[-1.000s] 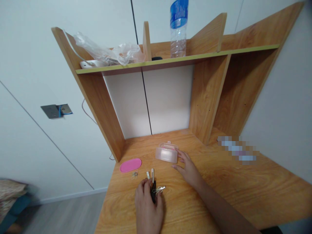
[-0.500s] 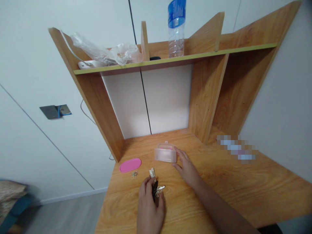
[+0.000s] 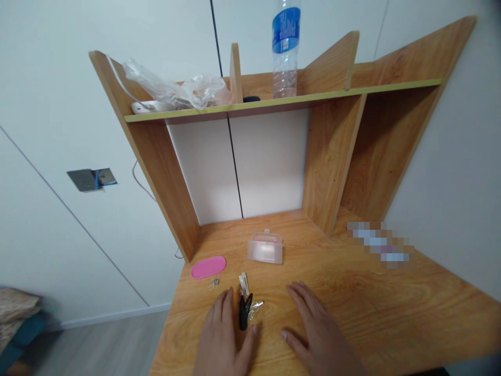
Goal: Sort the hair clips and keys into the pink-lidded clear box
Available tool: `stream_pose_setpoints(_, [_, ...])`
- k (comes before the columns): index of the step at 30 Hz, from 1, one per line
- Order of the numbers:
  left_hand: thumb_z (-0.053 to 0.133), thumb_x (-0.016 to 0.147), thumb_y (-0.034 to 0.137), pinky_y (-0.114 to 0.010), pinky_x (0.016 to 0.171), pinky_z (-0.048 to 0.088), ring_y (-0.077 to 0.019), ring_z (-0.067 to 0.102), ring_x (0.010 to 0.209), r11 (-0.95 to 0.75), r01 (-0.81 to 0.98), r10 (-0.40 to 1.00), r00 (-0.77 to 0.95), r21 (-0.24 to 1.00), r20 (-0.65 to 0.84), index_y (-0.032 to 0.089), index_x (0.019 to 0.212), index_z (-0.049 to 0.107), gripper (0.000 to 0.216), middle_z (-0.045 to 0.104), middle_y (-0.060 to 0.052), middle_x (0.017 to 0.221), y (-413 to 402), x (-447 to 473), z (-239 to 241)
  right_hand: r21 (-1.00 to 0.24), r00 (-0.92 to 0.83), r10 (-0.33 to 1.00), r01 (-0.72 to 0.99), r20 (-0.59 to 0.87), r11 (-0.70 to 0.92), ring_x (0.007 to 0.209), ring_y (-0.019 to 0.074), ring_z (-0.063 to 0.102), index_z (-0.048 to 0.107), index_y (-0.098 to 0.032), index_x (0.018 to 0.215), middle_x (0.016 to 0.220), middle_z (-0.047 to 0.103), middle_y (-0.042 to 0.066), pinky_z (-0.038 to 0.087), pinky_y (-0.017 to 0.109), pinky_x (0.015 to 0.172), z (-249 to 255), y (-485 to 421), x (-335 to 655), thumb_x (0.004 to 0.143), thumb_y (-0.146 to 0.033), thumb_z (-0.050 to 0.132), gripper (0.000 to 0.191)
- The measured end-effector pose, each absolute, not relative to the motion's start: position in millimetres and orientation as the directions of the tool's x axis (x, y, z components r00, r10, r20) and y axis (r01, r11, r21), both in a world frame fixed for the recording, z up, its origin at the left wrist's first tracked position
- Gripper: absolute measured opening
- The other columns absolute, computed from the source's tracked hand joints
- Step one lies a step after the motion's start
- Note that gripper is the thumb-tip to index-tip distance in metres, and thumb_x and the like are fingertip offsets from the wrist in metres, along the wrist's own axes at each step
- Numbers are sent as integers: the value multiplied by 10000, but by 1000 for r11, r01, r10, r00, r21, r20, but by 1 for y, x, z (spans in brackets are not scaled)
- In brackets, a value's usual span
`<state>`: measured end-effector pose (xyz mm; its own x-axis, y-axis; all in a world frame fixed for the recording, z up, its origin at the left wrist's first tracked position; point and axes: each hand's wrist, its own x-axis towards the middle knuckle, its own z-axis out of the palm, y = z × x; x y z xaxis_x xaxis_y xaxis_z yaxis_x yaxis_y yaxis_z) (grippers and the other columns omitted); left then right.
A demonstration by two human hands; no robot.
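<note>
My left hand (image 3: 224,334) lies on the desk with thumb and fingers apart, holding nothing. Between its thumb and forefinger rests a black clip (image 3: 245,312). Pale slim clips (image 3: 243,283) lie just beyond it, and a small shiny metal piece with loops (image 3: 255,308) is at its right. My right hand (image 3: 315,326) hovers over or touches the desk farther right, fingers spread, also holding nothing. A clear plastic box (image 3: 265,251) stands open behind both hands. To its left are a pink oval tray or lid (image 3: 209,267) and several tiny rings (image 3: 215,282).
A wooden shelf unit (image 3: 319,167) rises from the back of the desk (image 3: 376,308). On its upper board stand a plastic bottle (image 3: 285,42) and a crumpled clear bag (image 3: 195,90). A blurred-out item (image 3: 379,244) lies at the right.
My right hand has left the side of the clear box and come back toward me. My left hand has let go of the black clip and shifted left, its fingers opening.
</note>
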<state>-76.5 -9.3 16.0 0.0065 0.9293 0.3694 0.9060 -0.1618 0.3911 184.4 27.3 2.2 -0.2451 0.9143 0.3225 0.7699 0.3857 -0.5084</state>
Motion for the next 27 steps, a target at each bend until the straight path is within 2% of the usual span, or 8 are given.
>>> stream_pose_setpoints(4, [662,784,604,-567,1135,353,-408,432,1396,-104,961,913,-10,257,408,150,1467,483,839,484,-179,1514,-24,-91,-9,-450,-321,891,776,321,441,1455,419,322,472,-261,1487,1573,413,89,300,614,1182,-9,15,184,728,-473,750,836])
stream_pose_setpoints(8, [704,709,615,-636,1168,225,-455,327,1444,-40,979,915,-44,199,401,154,1455,516,897,405,-191,1557,-32,-91,-23,-417,-344,888,791,304,449,1463,431,301,497,-295,1473,1590,381,77,209,644,1201,-12,16,180,728,-535,753,823])
stream_pose_setpoints(11, [697,702,628,-667,1148,229,-477,306,1446,-81,980,931,11,179,365,170,1442,540,884,377,-185,1568,-32,-90,-24,-396,-351,884,798,309,455,1467,431,290,491,-291,1478,1592,373,81,227,650,1191,-15,18,180,747,-554,734,814])
stream_pose_setpoints(16, [737,659,577,-641,1167,207,-458,311,1451,-21,985,923,-47,173,381,190,1416,572,866,402,-167,1554,-29,-85,-19,-359,-368,870,804,327,475,1458,418,321,469,-320,1488,1594,368,68,251,652,1179,-18,19,182,772,-574,706,796])
stream_pose_setpoints(21, [697,724,512,-608,1176,224,-413,311,1464,-7,986,911,-62,167,407,200,1403,586,755,400,-131,1560,-33,-79,-13,-350,-368,877,814,308,464,1470,399,303,475,-322,1484,1597,366,57,245,628,1191,-12,17,181,791,-594,683,773])
stream_pose_setpoints(27, [627,815,529,-636,1159,249,-419,282,1474,-52,982,927,-20,181,376,188,1436,548,712,353,-130,1586,-34,-86,-14,-383,-361,879,799,313,464,1466,410,308,507,-294,1465,1592,378,69,230,640,1196,-8,15,179,816,-569,667,722])
